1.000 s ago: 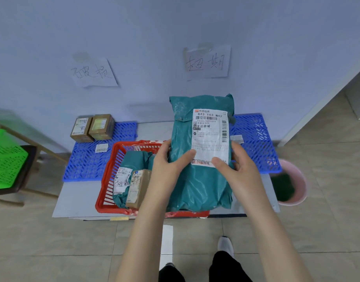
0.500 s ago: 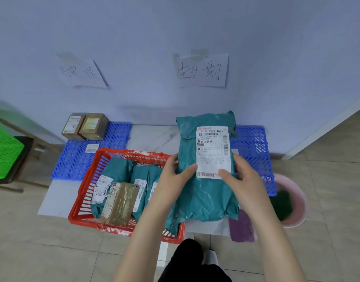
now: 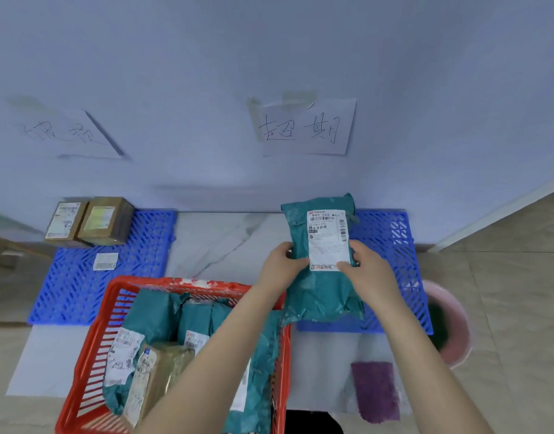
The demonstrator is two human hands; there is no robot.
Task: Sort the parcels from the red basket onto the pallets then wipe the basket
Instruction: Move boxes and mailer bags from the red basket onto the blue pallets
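The teal plastic mailer parcel (image 3: 319,296) with a white shipping label is held between both hands, label facing up. It is over the blue plastic lattice pallet (image 3: 391,245), which lies directly under and beyond the grip. The left hand (image 3: 280,264) grips the parcel's left edge with its thumb curled over the front. The right hand (image 3: 368,270) pinches the right edge, thumb on the label's lower corner. This view does not show whether the parcel's underside already touches the pallet.

On the wall straight above the grip hangs a handwritten paper sign (image 3: 307,126). Below and left of the left hand stands the red plastic basket (image 3: 91,355), holding more teal mailers (image 3: 156,311) and a brown taped box (image 3: 166,364). Far left of the grip, a second blue pallet (image 3: 138,245) carries two brown cardboard boxes (image 3: 91,220). Below the right forearm lies a purple cloth (image 3: 375,389), and to the right of that forearm stands a pink bucket (image 3: 454,324).

The step in hand looks like placing this parcel on the pallet under that sign. The next move likely calls for lowering it flat, letting go with both hands, then reaching left to the basket. The basket is far from emptied, so wiping comes later.
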